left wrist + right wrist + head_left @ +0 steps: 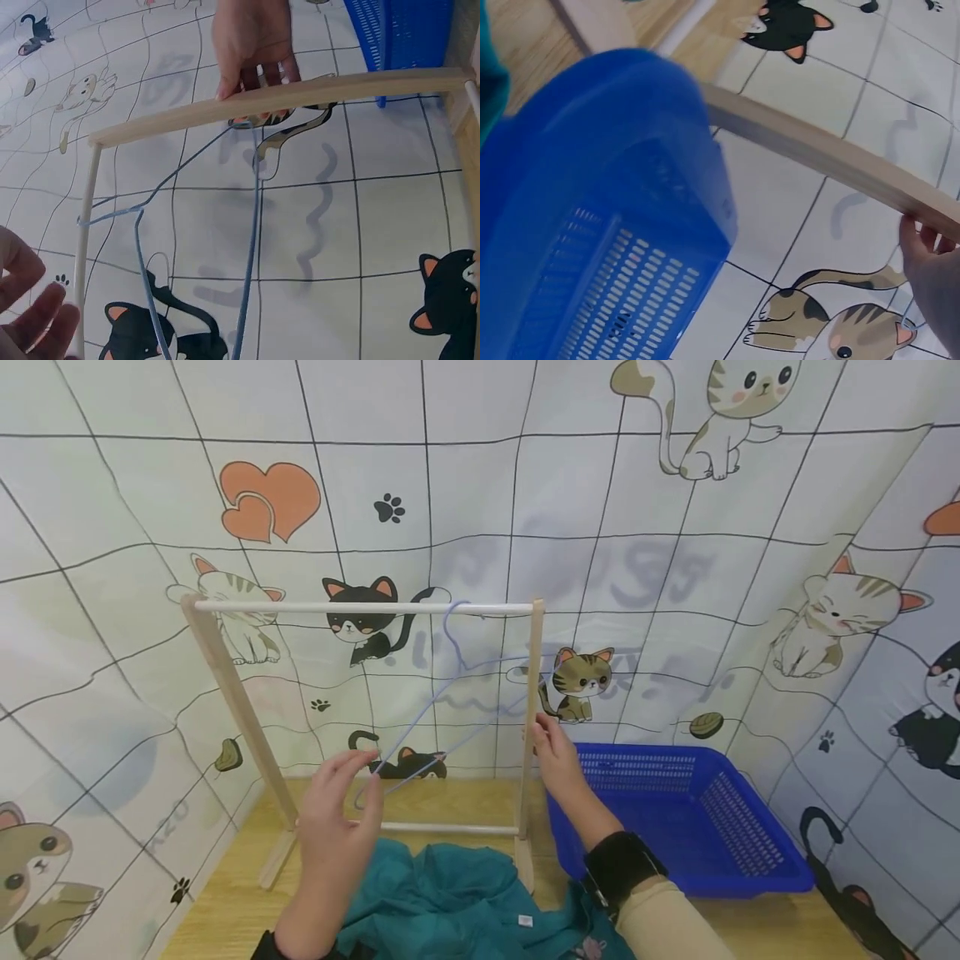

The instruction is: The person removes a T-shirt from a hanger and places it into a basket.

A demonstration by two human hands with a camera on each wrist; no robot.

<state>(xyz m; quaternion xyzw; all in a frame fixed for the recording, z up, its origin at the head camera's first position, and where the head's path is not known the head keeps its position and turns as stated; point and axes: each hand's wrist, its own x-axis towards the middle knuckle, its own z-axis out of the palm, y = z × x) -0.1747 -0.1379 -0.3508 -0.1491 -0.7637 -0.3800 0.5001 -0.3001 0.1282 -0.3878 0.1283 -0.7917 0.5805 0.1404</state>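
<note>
A blue wire hanger (450, 681) hangs by its hook from the top rail of a small wooden rack (360, 607), slanting so that one end reaches past the right post. My left hand (341, 806) is by the hanger's lower left end, thumb and fingers spread apart. In the left wrist view, the fingers (45, 319) of that hand are loosely bent with nothing between them. On the rack's right post, my right hand (557, 756) grips the wood, thumb at its edge and fingers partly behind it. A teal garment (450, 893) lies crumpled below the rack.
A blue plastic basket (675, 885) with perforated walls stands right of the rack on the wooden table (225, 910). Behind the rack hangs a white gridded backdrop (480, 493) printed with cats.
</note>
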